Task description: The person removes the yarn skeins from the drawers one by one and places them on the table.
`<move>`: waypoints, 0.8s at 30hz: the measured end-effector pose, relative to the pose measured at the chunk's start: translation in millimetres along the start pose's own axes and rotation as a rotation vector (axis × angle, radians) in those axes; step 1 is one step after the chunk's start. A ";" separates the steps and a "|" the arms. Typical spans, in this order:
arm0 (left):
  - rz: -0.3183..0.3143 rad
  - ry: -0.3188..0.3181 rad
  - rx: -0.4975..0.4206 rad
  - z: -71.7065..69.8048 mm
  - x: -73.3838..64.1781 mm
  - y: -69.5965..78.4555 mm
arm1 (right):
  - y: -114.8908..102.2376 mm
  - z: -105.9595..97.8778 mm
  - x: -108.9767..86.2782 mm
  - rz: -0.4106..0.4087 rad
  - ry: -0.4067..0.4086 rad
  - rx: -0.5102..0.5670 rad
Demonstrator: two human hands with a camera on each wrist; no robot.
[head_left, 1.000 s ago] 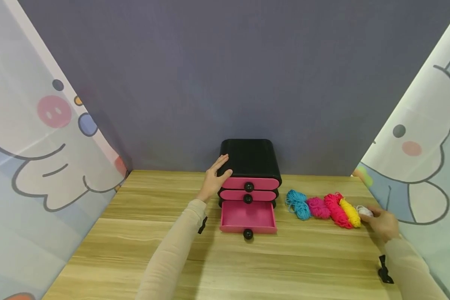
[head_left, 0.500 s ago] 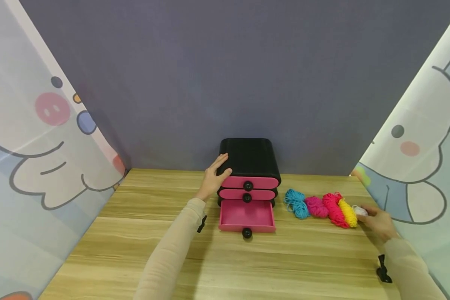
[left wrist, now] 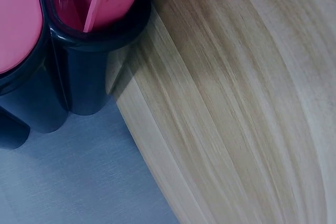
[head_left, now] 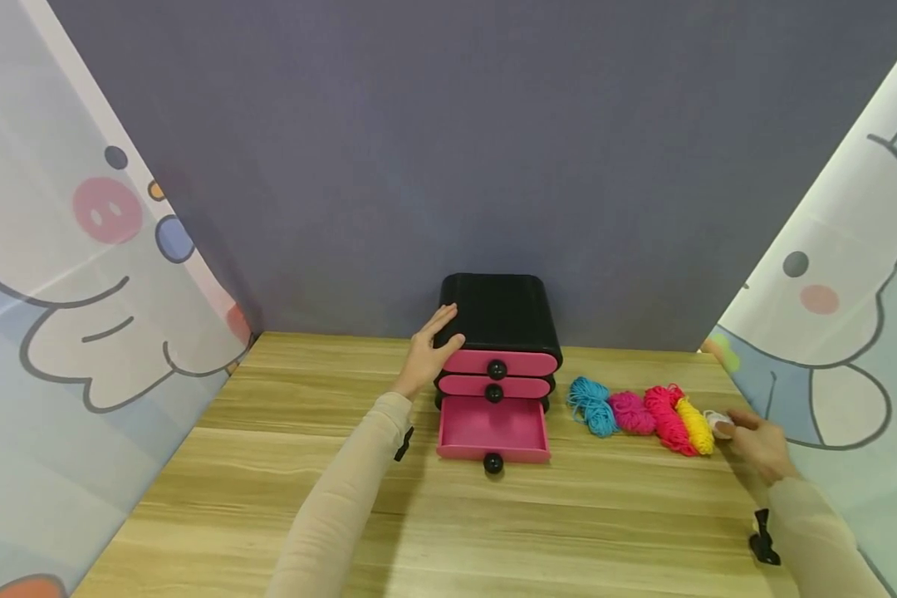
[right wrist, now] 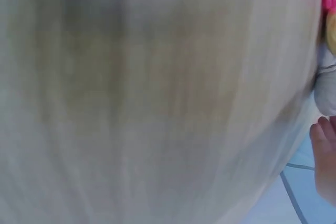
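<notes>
My left hand (head_left: 422,357) rests with spread fingers on the left front edge of a small black drawer cabinet (head_left: 497,311). Its bottom pink drawer (head_left: 493,425) is pulled out and holds nothing; the two pink drawers above look pushed in. At the far right, my right hand (head_left: 762,447) pinches a small white bundle of yarn (head_left: 718,422), partly covered by the thumb and fingers. In the right wrist view, fingertips (right wrist: 321,123) meet the white bundle at the frame's edge. The left wrist view shows the cabinet's side and open drawer, not the left hand.
Left of the white yarn, bundles lie in a row on the wooden table (head_left: 269,498): yellow (head_left: 695,426), red-pink (head_left: 669,420), magenta (head_left: 632,413) and blue (head_left: 593,407). A grey wall (head_left: 344,166) stands behind, with cartoon-printed panels (head_left: 82,291) at both sides.
Both hands stay almost where they were. The right hand's fingers shift slightly at the white yarn. The whole head view sways a little; the drawer stays pulled out.
</notes>
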State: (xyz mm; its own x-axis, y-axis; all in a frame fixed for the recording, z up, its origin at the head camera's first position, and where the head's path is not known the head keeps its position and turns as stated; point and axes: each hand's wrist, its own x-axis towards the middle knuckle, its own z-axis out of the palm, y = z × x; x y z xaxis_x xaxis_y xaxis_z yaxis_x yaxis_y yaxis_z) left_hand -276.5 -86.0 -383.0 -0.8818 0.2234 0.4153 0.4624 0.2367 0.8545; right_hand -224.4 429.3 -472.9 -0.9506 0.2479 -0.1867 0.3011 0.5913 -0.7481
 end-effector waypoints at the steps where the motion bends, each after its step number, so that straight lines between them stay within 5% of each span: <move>1: -0.001 0.000 -0.001 -0.2 -0.2 -0.1 | -1.2 -0.6 -0.8 0.006 0.003 0.002; 6: 0.004 0.001 0.001 -0.2 -0.8 0.1 | -6.5 -0.8 -4.4 0.025 0.059 0.013; 13: 0.003 -0.002 0.002 0.8 0.0 0.1 | -12.9 -1.3 -8.2 -0.064 0.228 -0.051; 24: 0.005 -0.008 -0.004 0.0 -1.1 -0.3 | -41.6 -4.6 -14.5 -0.167 0.208 -0.039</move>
State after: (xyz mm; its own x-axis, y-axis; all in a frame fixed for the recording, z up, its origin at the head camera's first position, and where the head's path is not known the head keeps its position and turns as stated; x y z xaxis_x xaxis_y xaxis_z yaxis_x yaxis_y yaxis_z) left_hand -275.7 -86.3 -383.7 -0.8787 0.2320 0.4172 0.4665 0.2319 0.8536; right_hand -222.8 404.6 -436.1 -0.9526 0.2949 0.0752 0.1483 0.6656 -0.7315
